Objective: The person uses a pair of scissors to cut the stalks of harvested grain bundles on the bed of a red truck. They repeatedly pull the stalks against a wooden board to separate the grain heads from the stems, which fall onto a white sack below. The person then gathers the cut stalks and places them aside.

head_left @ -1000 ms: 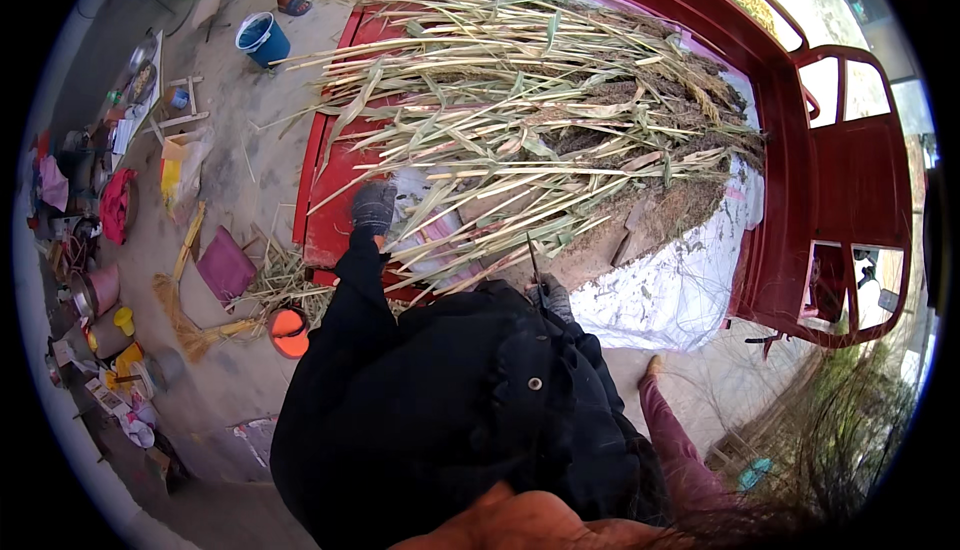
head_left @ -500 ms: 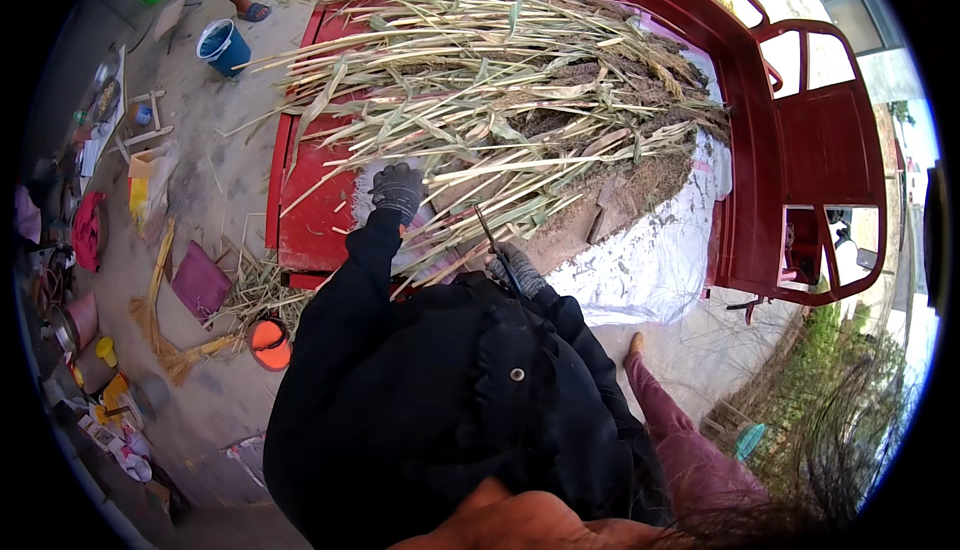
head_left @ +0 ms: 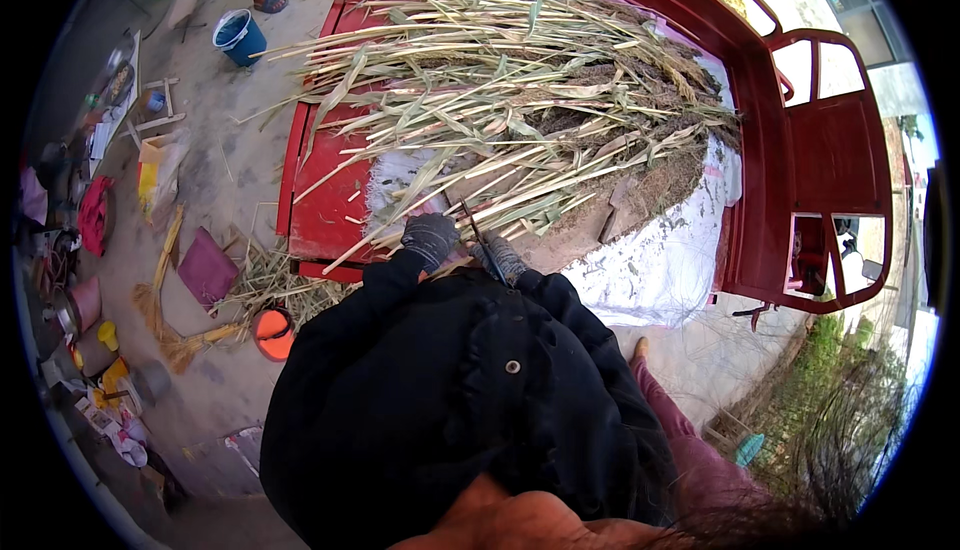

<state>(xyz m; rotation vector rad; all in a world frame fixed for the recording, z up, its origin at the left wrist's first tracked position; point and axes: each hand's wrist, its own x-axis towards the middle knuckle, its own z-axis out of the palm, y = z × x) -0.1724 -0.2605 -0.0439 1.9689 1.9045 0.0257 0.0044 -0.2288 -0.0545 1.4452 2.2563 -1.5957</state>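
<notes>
2 hands, both in grey gloves. Left hand (head_left: 430,237): fingers bent and close together, low over the near stalk ends; cannot tell whether they pinch any. Right hand (head_left: 507,261): fingers wrapped around 1 long dark tool (head_left: 484,250), its thin end sticking up past the knuckles, tip in the gap just right of the left fingers. Stalks (head_left: 440,100): too many to count, 1 loose layer, mostly ahead of both sets of fingers, nearest ones just beside the left fingertips. Dark seed heads (head_left: 590,110), also uncountable, lie ahead and right of the right fingers. 1 red cart bed (head_left: 322,230) holds the lot; its bare panel is left of the left fingers. White sheeting (head_left: 650,275) shows right of the right fingers, more near the left ones. Floor, left of the left fingers: 1 purple square (head_left: 208,268), 1 orange round item (head_left: 272,332), 2 straw brooms (head_left: 150,300), apparently, and 1 pile of cut stalks (head_left: 275,285). Farther ahead-left: 1 blue bucket (head_left: 240,40) and 2 sandalled feet (head_left: 270,3) of another person. Behind-right of the right fingers: 1 maroon trouser leg (head_left: 665,400), owner unclear.
</notes>
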